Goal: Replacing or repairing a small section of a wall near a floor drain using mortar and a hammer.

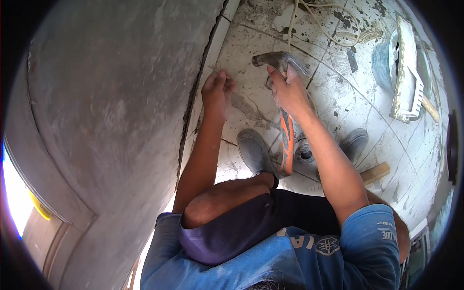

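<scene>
My right hand [293,96] is wrapped round a claw hammer [287,145] high up, just below its head. The metal head lies crosswise beyond my fingers, and the orange and black handle points back toward me. My left hand [217,94] is closed in a pinch beside the foot of the grey wall [121,96], close to the white tile edging [211,53]. A thin sliver shows at its fingertips, too small and blurred to name. The two hands are apart, with the hammer head to the right of my left fingers.
Stained white tiles [367,104] make up the floor. A pale cable [290,29] loops at the far side. To the right stands a bluish bucket [382,65] with a notched white tool [416,94] across it. A wood block [375,173] lies by my right boot [354,142].
</scene>
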The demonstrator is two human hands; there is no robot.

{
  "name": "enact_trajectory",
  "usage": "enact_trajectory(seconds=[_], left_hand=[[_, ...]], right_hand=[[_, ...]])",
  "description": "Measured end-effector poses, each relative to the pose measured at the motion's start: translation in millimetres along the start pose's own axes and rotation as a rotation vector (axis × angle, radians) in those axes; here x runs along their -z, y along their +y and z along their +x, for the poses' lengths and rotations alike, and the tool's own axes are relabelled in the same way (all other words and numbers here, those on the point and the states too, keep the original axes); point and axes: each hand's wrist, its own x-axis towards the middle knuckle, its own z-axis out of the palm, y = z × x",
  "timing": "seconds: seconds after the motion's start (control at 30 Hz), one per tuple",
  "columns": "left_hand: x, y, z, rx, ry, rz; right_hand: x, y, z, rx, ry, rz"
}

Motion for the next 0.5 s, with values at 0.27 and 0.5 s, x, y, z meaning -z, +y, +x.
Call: enact_trajectory(seconds=[0.27, 0.5], left_hand=[[-28.0, 12.3, 20.0, 0.022, -0.098, -0.173], [-22.0, 7.2, 29.2, 0.044, -0.113, -0.237]], right_hand=[[-21.2, -1.6, -7.4, 0.005, 0.069, 0.169], [-40.8, 6.4, -14.4, -0.065, 0.092, 0.332]])
